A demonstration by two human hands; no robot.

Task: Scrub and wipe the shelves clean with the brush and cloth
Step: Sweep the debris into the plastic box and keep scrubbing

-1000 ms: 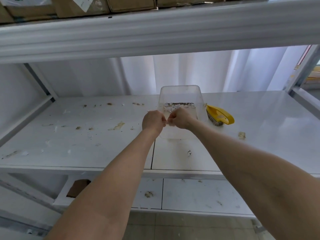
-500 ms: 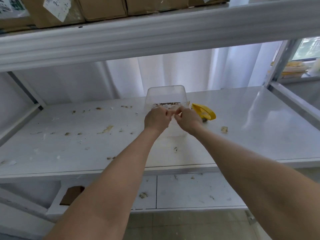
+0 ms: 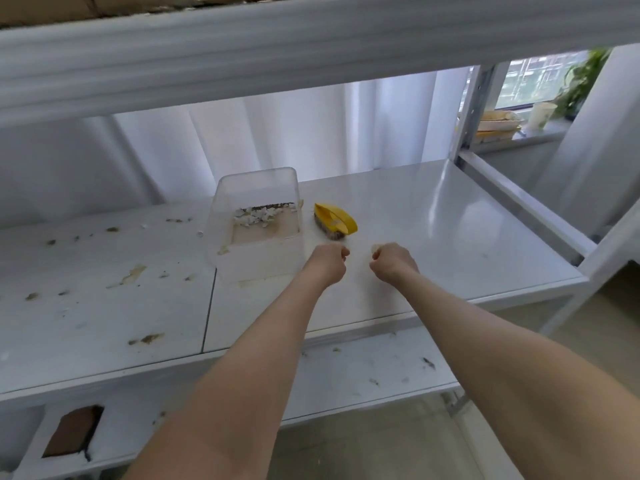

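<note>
Both forearms outstretched over shelf point(image 3: 450, 220), left hand point(image 3: 329, 263) fisted with nothing visible in it, right hand point(image 3: 393, 263) curled, contents indiscernible, yellow brush point(image 3: 335, 221) just beyond, toward back edge, beside clear container point(image 3: 258, 188).

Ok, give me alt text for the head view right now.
The left hand and right hand are curled into fists, apart, above a white shelf; whether they hold anything is unclear. Just beyond them sit a clear container with scraps inside and a yellow brush to its right; the shelf's left part is speckled with debris.
</note>
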